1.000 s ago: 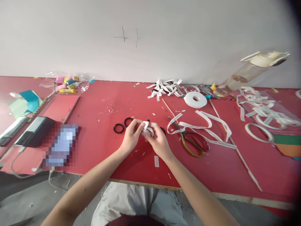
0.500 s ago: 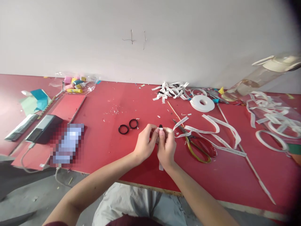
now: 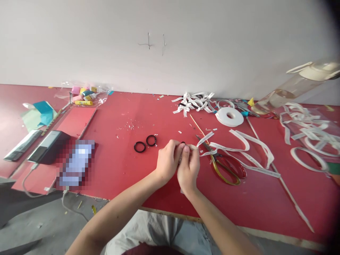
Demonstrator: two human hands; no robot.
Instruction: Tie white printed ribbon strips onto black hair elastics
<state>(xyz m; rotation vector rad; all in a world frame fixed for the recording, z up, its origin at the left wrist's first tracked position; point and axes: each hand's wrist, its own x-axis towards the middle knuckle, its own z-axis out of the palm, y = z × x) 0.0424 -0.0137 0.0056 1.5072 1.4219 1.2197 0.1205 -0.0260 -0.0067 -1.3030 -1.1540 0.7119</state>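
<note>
My left hand (image 3: 168,160) and my right hand (image 3: 189,165) are closed together above the front of the red table, thumbs side by side. Between the fingertips shows a bit of a black hair tie (image 3: 183,143), the rest of it hidden by my fingers. A white printed ribbon (image 3: 243,150) runs from my right fingers out over the scissors (image 3: 225,171), which lie to the right. Two more black hair ties (image 3: 139,146) rest on the table left of my hands.
A pile of ribbon bows (image 3: 193,102) and a white roll (image 3: 230,117) lie at the back. A bottle (image 3: 292,86) leans at the right, near heaped ribbon (image 3: 308,124). Leftward are a phone (image 3: 77,163), a black box (image 3: 49,147) and a bag of colourful pieces (image 3: 85,95).
My fingers have closed further over the hair tie, so less of it and of the white ribbon at my fingertips shows. The hands stay nearly in place; the view has shifted slightly.
</note>
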